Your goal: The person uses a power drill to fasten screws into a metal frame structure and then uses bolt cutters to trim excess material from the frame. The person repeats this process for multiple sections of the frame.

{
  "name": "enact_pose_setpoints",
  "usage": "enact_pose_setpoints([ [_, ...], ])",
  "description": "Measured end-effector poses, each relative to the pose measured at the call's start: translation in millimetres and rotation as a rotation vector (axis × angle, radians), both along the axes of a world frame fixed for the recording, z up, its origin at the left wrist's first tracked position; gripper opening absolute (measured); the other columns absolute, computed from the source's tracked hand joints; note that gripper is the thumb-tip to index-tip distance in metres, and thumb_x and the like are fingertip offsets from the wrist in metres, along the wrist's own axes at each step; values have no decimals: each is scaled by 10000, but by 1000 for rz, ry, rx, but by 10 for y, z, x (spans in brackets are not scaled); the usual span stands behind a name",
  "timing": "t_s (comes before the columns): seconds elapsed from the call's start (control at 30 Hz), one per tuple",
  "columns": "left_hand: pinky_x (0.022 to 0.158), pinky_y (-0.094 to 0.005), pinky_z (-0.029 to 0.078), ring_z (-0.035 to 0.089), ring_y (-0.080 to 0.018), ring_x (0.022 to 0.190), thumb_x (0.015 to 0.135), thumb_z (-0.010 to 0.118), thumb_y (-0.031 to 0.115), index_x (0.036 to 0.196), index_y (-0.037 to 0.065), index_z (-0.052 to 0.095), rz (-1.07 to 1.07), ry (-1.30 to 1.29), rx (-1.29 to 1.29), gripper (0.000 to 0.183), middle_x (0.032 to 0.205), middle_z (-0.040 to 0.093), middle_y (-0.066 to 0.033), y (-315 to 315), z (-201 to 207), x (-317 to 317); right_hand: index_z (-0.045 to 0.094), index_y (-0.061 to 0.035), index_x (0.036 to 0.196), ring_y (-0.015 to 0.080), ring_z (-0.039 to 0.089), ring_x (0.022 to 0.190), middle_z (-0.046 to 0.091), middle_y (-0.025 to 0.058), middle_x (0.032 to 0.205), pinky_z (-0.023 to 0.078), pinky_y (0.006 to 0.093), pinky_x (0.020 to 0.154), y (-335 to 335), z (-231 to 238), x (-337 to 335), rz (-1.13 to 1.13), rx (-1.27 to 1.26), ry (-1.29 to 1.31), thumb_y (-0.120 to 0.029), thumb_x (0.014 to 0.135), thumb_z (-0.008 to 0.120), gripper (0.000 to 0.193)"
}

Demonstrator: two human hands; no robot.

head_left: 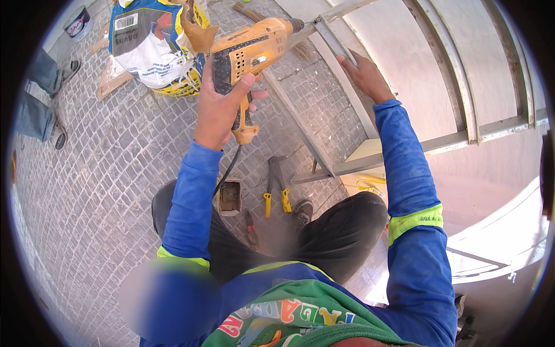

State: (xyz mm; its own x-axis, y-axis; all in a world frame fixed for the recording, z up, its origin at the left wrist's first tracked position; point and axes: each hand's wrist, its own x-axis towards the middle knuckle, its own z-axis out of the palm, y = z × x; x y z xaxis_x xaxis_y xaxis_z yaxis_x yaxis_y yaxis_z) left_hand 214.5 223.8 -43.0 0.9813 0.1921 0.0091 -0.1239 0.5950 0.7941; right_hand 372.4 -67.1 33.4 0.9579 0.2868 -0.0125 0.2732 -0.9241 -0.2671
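a: any containers around?
b: a small open box [230, 197] sits on the cobbled floor [98, 191] between the knees; what's in it is too blurred to tell. a printed sack [151, 49] stands further off with its top torn open, and a round bucket [77, 24] stands by the edge of the view.
a: and the hands?
b: the left hand [218, 107] is clenched round the handle of an orange plastic drill [252, 55], its bit [304, 33] touching a thin grey metal bar [336, 41]. the right hand [364, 75] lies flat on that bar, fingers spread, not clenched round anything.
a: where is the bar?
b: it's part of a frame [468, 136] of straight metal strips against a smooth pale panel [404, 52].
a: anything else?
b: yellow-handled pliers [275, 186] lie on the rough stones just beside the box.
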Motion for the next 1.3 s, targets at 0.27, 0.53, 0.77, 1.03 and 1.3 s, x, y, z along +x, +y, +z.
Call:
enact_pose_setpoints([
  [0.27, 549, -263, 550, 756, -242, 847, 945, 736, 118, 1490, 78, 367, 17, -14, 47, 659, 1190, 691, -152, -20, 13, 3, 544, 42, 1432, 425, 572, 1305, 618, 322, 1335, 424, 436, 1114, -21, -24, 23, 12, 8, 0, -620, 1014, 505, 785],
  [0.53, 538, -250, 549, 758, -241, 836, 939, 743, 111, 1506, 78, 347, 7, -37, 36, 693, 1178, 686, -138, -16, 1, 34, 544, 44, 1432, 425, 571, 1306, 614, 319, 1345, 424, 440, 1114, -22, -36, 26, 4, 4, -9, -632, 1011, 502, 797],
  [0.77, 541, -251, 559, 761, -245, 829, 938, 743, 109, 1509, 76, 346, 5, -50, 38, 697, 1182, 689, -139, 7, 14, 52, 551, 1, 1440, 423, 584, 1293, 624, 311, 1334, 436, 445, 1107, -20, -35, 43, -5, -12, -9, -599, 1001, 526, 744],
  [1.03, 545, -248, 567, 763, -232, 837, 945, 741, 142, 1501, 80, 352, 8, -39, 90, 682, 1172, 703, -152, 29, 43, 66, 553, 51, 1422, 430, 578, 1292, 619, 330, 1326, 426, 442, 1110, -47, -61, 46, 17, -15, -37, -610, 1017, 507, 776],
  [1.3, 570, -263, 577, 754, -219, 799, 951, 742, 177, 1480, 57, 351, 1, 25, 249, 669, 1066, 723, -135, 141, 165, 90, 547, 21, 1441, 425, 592, 1278, 628, 317, 1321, 436, 447, 1100, -47, -58, 78, 11, -50, -36, -608, 1014, 514, 761],
])
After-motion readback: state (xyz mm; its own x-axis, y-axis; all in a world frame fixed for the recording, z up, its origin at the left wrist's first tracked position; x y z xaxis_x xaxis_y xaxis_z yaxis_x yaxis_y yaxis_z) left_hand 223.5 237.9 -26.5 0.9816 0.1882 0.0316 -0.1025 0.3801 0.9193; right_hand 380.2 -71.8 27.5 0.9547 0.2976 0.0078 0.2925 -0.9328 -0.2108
